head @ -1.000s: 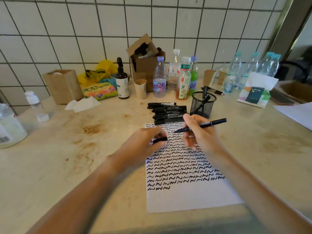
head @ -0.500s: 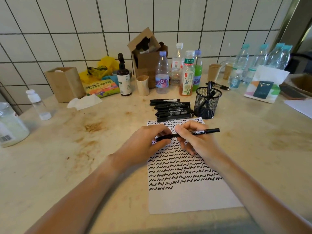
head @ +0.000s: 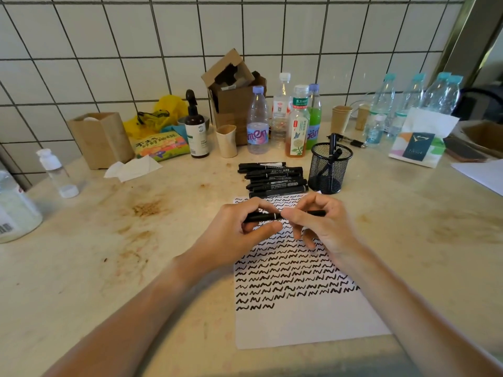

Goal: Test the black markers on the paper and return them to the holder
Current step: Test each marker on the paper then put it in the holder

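A thin black marker [head: 268,216] lies level between both hands, above the top of the white paper [head: 304,319] covered in rows of black squiggles. My left hand [head: 239,235] pinches its capped left end. My right hand [head: 321,227] grips the barrel on the right. Cap and barrel meet between the hands. A pile of several black markers [head: 275,179] lies just beyond the paper. The black mesh holder [head: 330,168] stands to the right of the pile with two markers in it.
Bottles [head: 258,121], a brown pump bottle [head: 196,126], paper cups [head: 226,141] and a cardboard box [head: 234,96] line the tiled wall behind. A tissue pack [head: 419,142] sits at right, a plastic bottle [head: 55,172] and tub [head: 13,210] at left.
The cap in my left hand and the uncapped marker in my right hand came together; the cap now sits on the marker's tip, and the marker has turned level.
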